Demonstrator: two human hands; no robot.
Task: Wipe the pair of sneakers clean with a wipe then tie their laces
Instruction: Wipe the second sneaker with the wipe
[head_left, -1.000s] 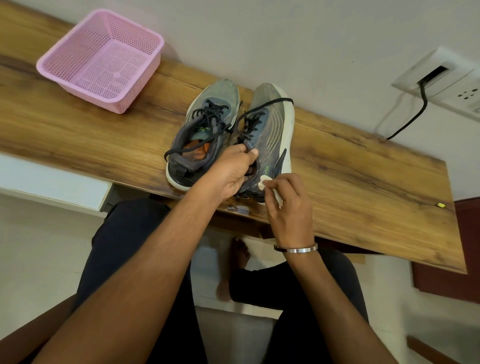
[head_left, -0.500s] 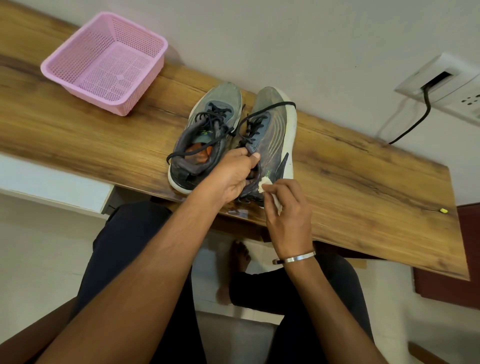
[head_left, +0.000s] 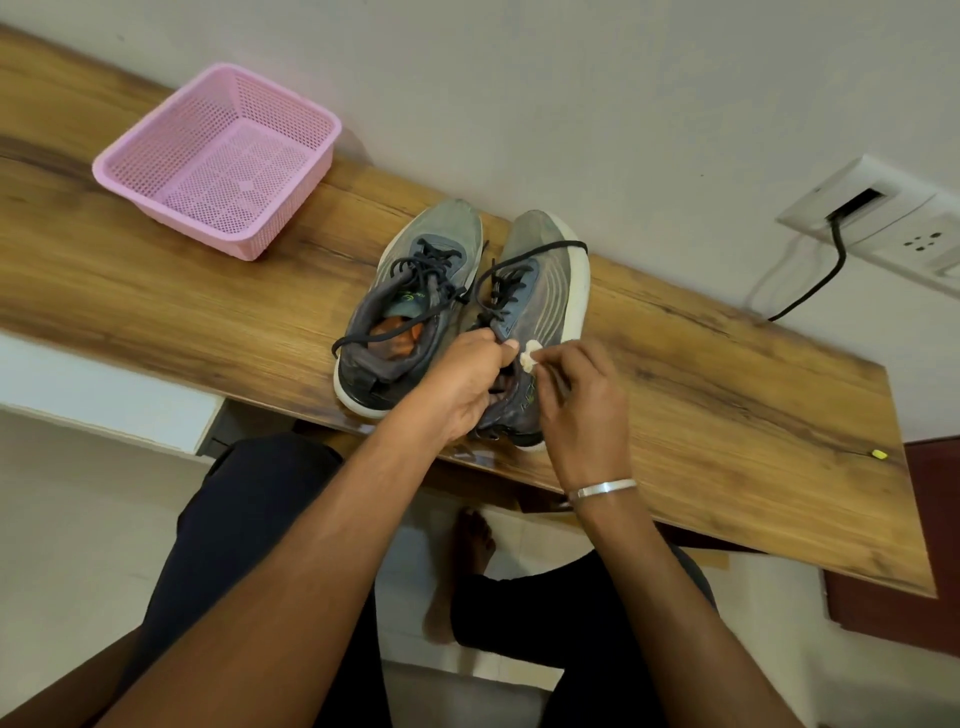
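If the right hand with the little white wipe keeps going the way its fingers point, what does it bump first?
Probably the left hand's thumb, just beyond the wipe the right hand pinches.

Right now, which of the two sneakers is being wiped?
The right sneaker: the left hand holds its collar, the right hand presses the wipe on it. The left sneaker stands untouched.

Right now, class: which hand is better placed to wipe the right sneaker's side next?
Right hand: it already pinches the wipe against the right sneaker. Left hand grips that sneaker's collar.
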